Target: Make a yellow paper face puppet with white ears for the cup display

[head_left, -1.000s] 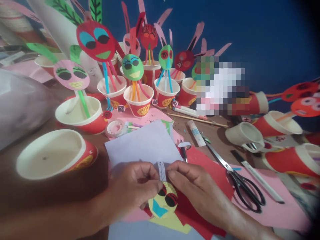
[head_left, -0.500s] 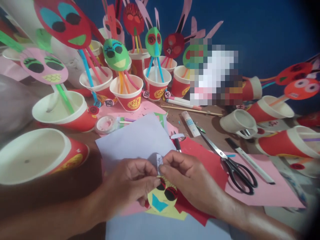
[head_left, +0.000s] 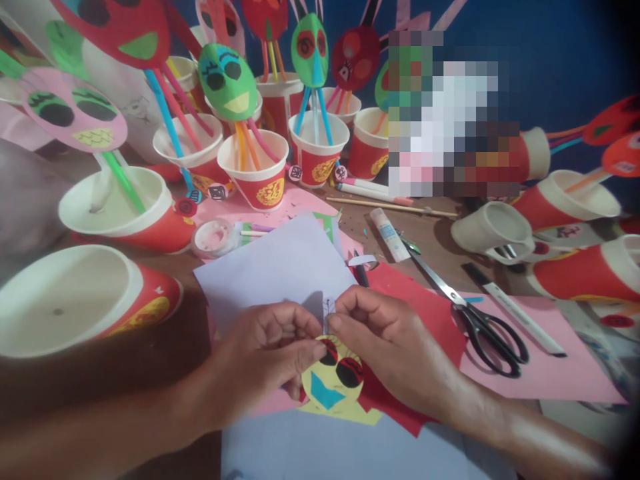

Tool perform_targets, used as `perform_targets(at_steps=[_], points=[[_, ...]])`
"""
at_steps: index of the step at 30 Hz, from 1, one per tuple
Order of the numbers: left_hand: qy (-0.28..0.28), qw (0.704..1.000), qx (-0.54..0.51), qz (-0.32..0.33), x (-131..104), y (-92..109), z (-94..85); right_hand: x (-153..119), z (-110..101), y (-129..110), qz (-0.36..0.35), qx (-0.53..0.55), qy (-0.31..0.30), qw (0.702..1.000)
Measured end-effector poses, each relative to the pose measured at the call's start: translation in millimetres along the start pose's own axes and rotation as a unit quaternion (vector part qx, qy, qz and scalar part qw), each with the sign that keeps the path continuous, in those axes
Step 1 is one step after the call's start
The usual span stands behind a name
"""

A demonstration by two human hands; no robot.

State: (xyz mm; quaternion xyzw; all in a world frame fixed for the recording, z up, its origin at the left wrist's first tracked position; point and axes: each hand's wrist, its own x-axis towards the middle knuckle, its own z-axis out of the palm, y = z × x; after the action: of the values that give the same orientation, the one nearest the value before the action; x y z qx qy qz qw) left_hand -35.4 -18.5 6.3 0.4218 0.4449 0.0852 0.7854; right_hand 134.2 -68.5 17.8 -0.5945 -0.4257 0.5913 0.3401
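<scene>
Above the table I hold a round yellow paper face [head_left: 333,375] with red-and-black eyes and a blue paper mouth. My left hand [head_left: 280,350] pinches its upper left edge between thumb and fingers. A small white paper strip [head_left: 328,312] with dark pen lines stands up at the top of the face, and my right hand [head_left: 383,337] pinches it. The fingertips hide where strip and face meet. Beneath them lie a pale lilac sheet [head_left: 280,267] and red paper [head_left: 425,313].
Black-handled scissors [head_left: 493,340], a marker [head_left: 525,320] and a glue stick [head_left: 390,235] lie to the right. A white mug [head_left: 493,230] stands beyond. Red paper cups [head_left: 265,190] with paper faces on straws line the back; a wide cup [head_left: 155,293] lies at left.
The view has shifted, so the objects at the back sit higher in the picture. Both hands keep their pinch on the yellow face and the strip, with little visible movement.
</scene>
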Motion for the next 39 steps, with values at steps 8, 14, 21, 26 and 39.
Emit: perform_targets(at_steps=[8, 14, 21, 26, 39], points=[[0.012, 1.0, -0.015, 0.003, -2.6, 0.9, 2.8, -0.1, 0.0, 0.6, -0.003, 0.0, 0.005, 1.0], [0.022, 1.0, -0.002, -0.001, -1.1, 3.2, 2.4, -0.8, 0.3, 1.3, 0.004, -0.003, 0.006, 1.0], [0.018, 1.0, 0.003, 0.0, -1.9, 2.3, 2.2, -1.2, -3.4, -5.7, 0.012, -0.012, -0.021, 1.0], [0.02, 1.0, 0.008, 0.005, -2.4, 3.8, 1.7, -1.1, -3.5, -7.0, 0.037, -0.051, -0.034, 0.997], [0.003, 1.0, 0.018, 0.008, -3.2, 9.5, 2.7, -4.6, -3.1, -7.0, 0.009, -0.117, -0.037, 0.992]])
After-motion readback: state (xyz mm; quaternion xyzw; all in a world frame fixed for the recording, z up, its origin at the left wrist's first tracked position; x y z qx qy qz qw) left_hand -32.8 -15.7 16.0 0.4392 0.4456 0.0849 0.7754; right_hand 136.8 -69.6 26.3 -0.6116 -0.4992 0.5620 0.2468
